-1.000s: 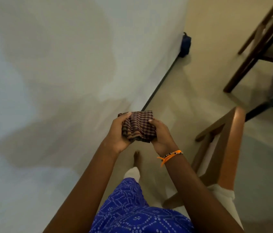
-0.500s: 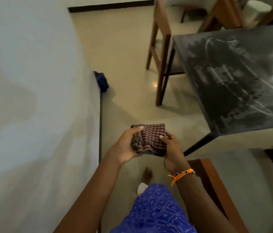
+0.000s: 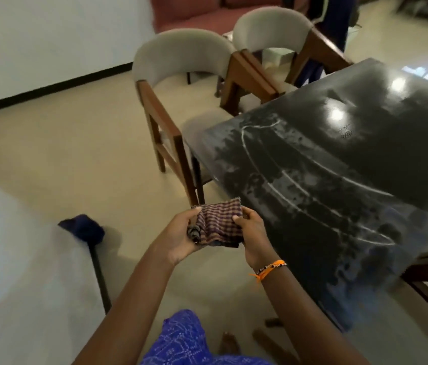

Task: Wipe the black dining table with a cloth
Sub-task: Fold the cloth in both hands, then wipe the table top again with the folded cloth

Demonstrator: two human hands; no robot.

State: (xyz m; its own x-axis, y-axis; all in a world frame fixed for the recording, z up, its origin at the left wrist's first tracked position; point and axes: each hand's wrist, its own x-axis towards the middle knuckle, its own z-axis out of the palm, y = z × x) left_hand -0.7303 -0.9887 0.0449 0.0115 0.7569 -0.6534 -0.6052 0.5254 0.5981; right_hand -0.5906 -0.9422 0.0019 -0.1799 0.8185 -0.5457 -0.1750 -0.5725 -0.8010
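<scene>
The room is dim and warm-toned. Bright glare spots sit on the glossy black table (image 3: 339, 159), picking out pale streaks. Soft shadows lie on the floor (image 3: 63, 159) under the chairs (image 3: 181, 56). Everything looks slightly smeared, and straight edges bow toward the corners.

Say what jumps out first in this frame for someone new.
The checked cloth, folded and held in front of the body by the left hand and right hand, off the table. To the right, the black dining table shows pale curved smears. Two grey-backed chairs stand at its far side.
</scene>
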